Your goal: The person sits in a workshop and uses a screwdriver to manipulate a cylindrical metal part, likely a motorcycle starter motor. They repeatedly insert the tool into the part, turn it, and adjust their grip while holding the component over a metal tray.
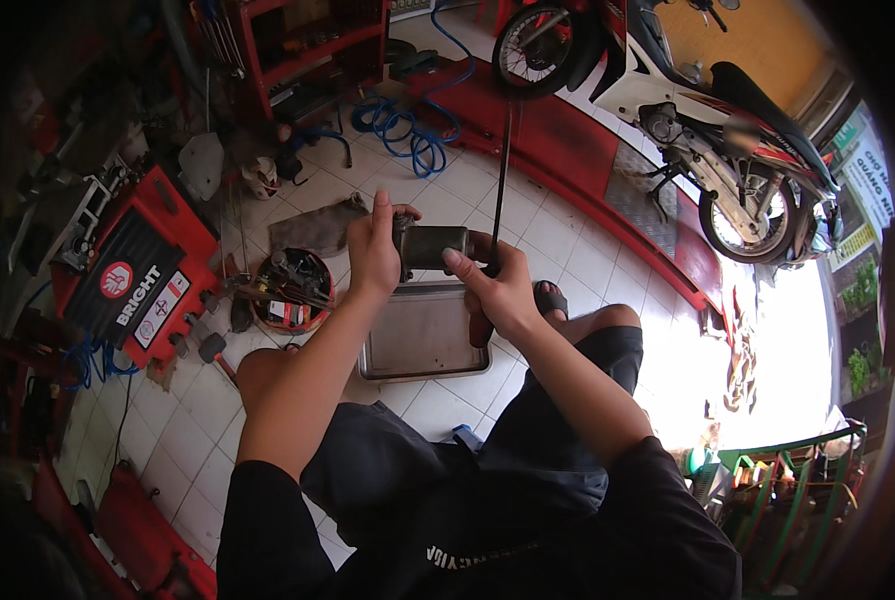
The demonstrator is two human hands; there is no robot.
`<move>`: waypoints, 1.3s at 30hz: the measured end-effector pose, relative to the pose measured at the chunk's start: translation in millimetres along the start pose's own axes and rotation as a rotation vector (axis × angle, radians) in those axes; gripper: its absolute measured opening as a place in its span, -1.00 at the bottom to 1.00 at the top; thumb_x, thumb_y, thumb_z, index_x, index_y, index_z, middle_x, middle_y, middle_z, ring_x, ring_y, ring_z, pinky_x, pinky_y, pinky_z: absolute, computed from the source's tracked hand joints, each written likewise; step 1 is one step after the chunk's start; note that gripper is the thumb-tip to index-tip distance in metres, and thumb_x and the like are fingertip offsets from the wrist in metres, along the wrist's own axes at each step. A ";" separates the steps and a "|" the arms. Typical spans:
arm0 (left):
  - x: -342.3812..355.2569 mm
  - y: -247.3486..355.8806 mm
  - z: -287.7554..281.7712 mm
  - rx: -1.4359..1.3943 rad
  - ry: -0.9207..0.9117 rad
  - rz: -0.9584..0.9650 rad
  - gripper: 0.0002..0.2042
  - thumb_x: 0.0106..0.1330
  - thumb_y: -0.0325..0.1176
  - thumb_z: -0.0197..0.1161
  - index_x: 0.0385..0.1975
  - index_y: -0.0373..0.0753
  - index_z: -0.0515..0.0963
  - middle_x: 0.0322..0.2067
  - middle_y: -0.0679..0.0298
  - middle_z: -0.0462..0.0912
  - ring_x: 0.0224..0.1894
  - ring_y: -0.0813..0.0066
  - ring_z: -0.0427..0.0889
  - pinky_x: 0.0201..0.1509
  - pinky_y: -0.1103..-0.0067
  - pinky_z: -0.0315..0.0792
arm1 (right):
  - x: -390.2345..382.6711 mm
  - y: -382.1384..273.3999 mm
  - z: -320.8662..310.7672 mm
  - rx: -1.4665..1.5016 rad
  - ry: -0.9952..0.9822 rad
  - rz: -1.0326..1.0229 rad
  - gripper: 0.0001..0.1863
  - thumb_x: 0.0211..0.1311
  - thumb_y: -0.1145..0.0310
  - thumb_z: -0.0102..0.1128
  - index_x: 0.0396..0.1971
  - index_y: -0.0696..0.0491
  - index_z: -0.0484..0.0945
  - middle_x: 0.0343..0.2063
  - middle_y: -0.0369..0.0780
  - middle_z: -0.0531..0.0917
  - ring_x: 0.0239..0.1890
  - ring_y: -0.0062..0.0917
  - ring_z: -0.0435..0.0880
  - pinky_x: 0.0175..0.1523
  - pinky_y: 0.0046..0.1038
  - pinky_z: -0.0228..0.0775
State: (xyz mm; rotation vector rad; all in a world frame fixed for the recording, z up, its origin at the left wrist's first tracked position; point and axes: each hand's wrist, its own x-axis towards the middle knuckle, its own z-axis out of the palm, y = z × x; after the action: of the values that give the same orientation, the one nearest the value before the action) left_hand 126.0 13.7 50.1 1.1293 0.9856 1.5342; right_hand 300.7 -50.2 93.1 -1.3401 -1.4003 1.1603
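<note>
A dark, cylindrical metal part (435, 248) lies sideways between my hands, above a shallow metal tray (427, 377). My left hand (375, 250) is closed on its left end, thumb pointing up and fingers partly hidden behind it. At the other end, my right hand (502, 290) steadies the part with thumb and fingers. That same hand also grips a long screwdriver (504, 165); its thin dark shaft points up and away, and its reddish handle shows below the palm.
Left of the tray stands a round bin (317, 318) of tools and small parts, with a grey cloth (312, 226) behind it. Further left is a red and black case (137, 275). A motorcycle (712, 130) rests on a red lift platform (557, 165); a blue hose (407, 130) lies coiled nearby.
</note>
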 end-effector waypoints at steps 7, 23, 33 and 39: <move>-7.1 15.8 -13.8 0.192 -0.122 0.357 -0.39 0.58 0.11 -0.17 -0.18 -0.38 0.62 -0.27 0.15 0.63 -0.17 0.49 0.57 -0.03 0.55 0.41 | 0.6 19.5 11.0 0.259 -0.057 -0.034 -0.38 0.28 0.20 0.40 0.19 0.29 0.45 -0.68 -0.27 0.54 -0.80 -0.59 0.49 -0.69 -0.50 0.27; -4.1 8.9 -51.6 0.353 -0.227 0.313 -0.50 0.13 -0.25 0.56 0.00 -0.33 0.55 -0.07 0.15 0.57 -0.06 0.39 0.59 0.04 0.51 0.46 | 25.0 72.8 51.8 0.325 -0.086 -0.231 -0.31 0.10 0.39 0.51 0.24 0.21 0.42 -0.57 -0.32 0.63 -0.63 -0.74 0.55 -0.55 -0.65 0.25; -10.0 -1.2 -65.6 -0.067 -0.215 -0.148 -0.43 0.49 -0.06 0.02 0.26 -0.44 0.34 0.07 0.08 0.54 0.17 0.35 0.50 0.33 0.46 0.28 | 73.7 116.8 56.1 0.664 -0.373 -0.005 -0.28 0.17 0.32 0.45 0.31 0.17 0.37 -0.68 -0.31 0.55 -0.68 -0.58 0.63 -0.58 -0.56 0.45; -7.1 -10.6 -75.3 -0.101 -0.127 -0.129 -0.49 0.51 -0.12 0.01 0.25 -0.44 0.35 0.03 0.07 0.55 0.13 0.36 0.52 0.28 0.47 0.32 | 79.9 111.2 66.9 0.479 -0.294 -0.091 -0.27 0.11 0.22 0.50 0.28 0.13 0.45 -0.68 -0.39 0.49 -0.61 -0.78 0.45 -0.46 -0.66 0.23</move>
State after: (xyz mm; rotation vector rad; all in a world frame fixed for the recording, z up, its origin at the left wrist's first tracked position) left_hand 56.4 4.1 20.1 1.0585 0.8685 1.3764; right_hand 253.3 24.6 -31.0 -0.7853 -1.2563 1.5564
